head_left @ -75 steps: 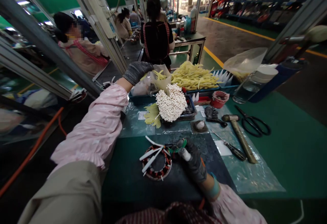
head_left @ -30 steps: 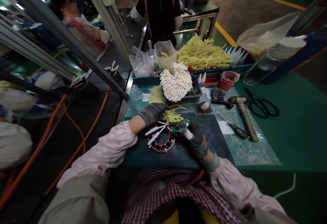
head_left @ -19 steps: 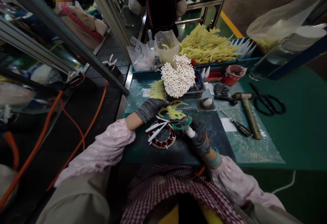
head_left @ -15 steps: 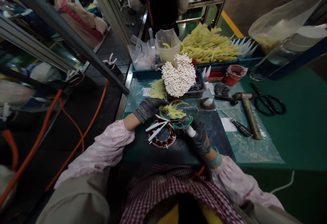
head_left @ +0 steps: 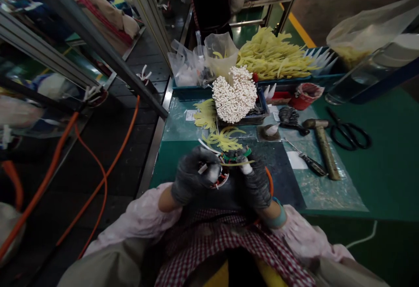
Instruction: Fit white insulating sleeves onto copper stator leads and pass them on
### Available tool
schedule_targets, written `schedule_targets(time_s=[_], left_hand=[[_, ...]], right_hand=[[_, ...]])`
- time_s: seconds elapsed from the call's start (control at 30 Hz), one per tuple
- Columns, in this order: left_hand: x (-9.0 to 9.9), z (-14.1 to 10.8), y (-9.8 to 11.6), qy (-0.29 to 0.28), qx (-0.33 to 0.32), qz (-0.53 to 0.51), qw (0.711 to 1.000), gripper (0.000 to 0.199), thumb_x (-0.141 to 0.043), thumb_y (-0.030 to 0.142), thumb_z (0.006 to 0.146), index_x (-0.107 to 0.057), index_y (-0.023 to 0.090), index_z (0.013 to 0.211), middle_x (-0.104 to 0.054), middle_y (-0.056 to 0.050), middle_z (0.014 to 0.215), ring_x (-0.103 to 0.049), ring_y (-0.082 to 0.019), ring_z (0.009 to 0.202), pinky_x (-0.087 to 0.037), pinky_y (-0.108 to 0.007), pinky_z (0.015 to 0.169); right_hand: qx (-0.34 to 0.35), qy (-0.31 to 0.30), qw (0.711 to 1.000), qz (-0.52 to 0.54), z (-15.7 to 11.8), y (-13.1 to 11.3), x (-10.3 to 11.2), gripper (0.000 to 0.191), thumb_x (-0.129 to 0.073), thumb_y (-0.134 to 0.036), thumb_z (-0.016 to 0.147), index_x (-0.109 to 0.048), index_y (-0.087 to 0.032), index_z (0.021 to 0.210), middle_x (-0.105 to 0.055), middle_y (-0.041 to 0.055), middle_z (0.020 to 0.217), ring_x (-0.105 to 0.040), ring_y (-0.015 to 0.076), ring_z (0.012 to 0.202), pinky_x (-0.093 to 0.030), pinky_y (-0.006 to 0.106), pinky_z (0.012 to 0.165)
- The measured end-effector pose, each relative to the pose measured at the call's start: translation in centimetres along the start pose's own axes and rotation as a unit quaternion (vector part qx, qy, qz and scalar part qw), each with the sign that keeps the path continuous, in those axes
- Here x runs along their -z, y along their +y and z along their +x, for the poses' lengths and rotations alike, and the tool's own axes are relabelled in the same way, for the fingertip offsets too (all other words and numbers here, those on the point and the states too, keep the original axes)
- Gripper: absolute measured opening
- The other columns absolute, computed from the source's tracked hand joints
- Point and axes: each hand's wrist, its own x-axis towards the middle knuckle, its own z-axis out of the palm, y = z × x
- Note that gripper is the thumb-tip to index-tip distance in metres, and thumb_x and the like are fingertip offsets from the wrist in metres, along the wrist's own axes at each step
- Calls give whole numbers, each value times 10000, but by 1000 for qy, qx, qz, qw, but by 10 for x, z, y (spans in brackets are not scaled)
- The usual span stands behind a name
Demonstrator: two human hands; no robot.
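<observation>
My left hand (head_left: 196,175), in a dark grey glove, is closed in a pinch on one end of a thin yellow strip (head_left: 236,163), slightly blurred. The strip reaches across to my right hand (head_left: 257,184), also gloved, with white wrapping on a finger. My right hand is closed around a green-handled tool (head_left: 247,152); its exact kind is hard to make out. Beneath and between the hands lies a copper-wound stator ring (head_left: 222,179), partly hidden by my left hand. A white sleeve (head_left: 207,146) sticks out from it. Loose yellow strips (head_left: 225,139) lie just beyond.
A bundle of white tubes (head_left: 234,97) stands behind the strips. Blue bins hold a yellow strip pile (head_left: 275,56). To the right lie a screwdriver (head_left: 312,165), a hammer (head_left: 327,152) and black scissors (head_left: 350,134). A metal post (head_left: 131,75) rises at left. Another person stands beyond.
My left hand has come back from the loose yellow strips toward me, over the stator ring, bringing one strip with it. My right hand stays near the ring with the green-handled tool.
</observation>
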Motion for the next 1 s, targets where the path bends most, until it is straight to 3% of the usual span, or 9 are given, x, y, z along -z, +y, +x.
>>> schedule_targets(time_s=[0.1, 0.2, 0.4, 0.47, 0.6, 0.67, 0.8, 0.9, 1.0], left_hand=[[-15, -12, 11, -65, -69, 39, 995, 106, -654, 128, 925, -678, 231, 918, -757, 9, 766, -727, -149, 643, -577, -250, 630], [-16, -15, 9, -147, -187, 111, 965, 167, -610, 163, 1020, -741, 231, 1097, -822, -17, 889, -778, -163, 745, -586, -261, 667], [-9, -10, 10, -124, -272, 160, 941, 172, -573, 219, 1084, -742, 186, 1072, -839, -47, 891, -787, -182, 751, -618, -294, 685], [-3, -6, 11, -102, -267, 155, 946, 138, -603, 223, 1094, -729, 199, 1043, -843, -30, 903, -793, -173, 771, -621, -282, 690], [7, -1, 5, -31, -157, 141, 977, 122, -665, 283, 1120, -768, 231, 1081, -842, -39, 1074, -819, -155, 938, -663, -250, 821], [7, 1, 3, -27, -130, 160, 978, 189, -654, 320, 1133, -807, 240, 1056, -826, -53, 1073, -811, -166, 947, -668, -266, 825], [4, -1, 2, -97, -141, 192, 966, 285, -591, 303, 1149, -839, 225, 1033, -824, -60, 956, -787, -179, 864, -645, -281, 766], [8, -4, 3, -104, -175, 229, 952, 242, -603, 275, 1136, -829, 230, 1063, -852, -59, 998, -790, -191, 876, -619, -292, 748], [15, -7, 2, -114, -229, 267, 929, 142, -683, 241, 1092, -810, 257, 1154, -872, -33, 1046, -803, -194, 948, -607, -300, 814]], right_hand=[[9, 53, 998, -37, -4, -3, -7, 395, -669, -617, 1063, -820, -252, 1090, -879, 110, 1137, -826, 302, 1024, -695, 472, 961], [5, 86, 995, -42, -5, -4, -10, 372, -692, -585, 1051, -821, -237, 1030, -878, 96, 1068, -824, 283, 971, -698, 462, 941], [14, 80, 997, -3, -7, 3, -8, 377, -737, -609, 1020, -826, -245, 1065, -888, 68, 1084, -832, 273, 964, -708, 443, 912], [22, 64, 998, -3, -5, 7, -5, 407, -710, -633, 1037, -840, -250, 1087, -892, 74, 1099, -837, 280, 990, -708, 445, 924], [34, 33, 999, -14, -1, 8, -1, 490, -677, -692, 1054, -867, -250, 1151, -889, 99, 1198, -839, 305, 1100, -696, 473, 1004], [34, 23, 999, -11, 0, 6, 0, 502, -707, -719, 1032, -874, -261, 1153, -891, 93, 1204, -842, 311, 1112, -699, 478, 1007], [49, 19, 999, 1, -2, 2, 3, 472, -794, -736, 965, -888, -279, 1037, -907, 55, 1051, -863, 288, 955, -725, 435, 893], [59, 12, 998, 12, -4, -1, 6, 465, -828, -740, 929, -883, -282, 990, -903, 40, 965, -860, 272, 856, -729, 407, 810], [72, 5, 997, 4, -6, -2, 7, 428, -828, -714, 942, -883, -296, 1017, -906, 31, 992, -868, 272, 884, -736, 414, 844]])
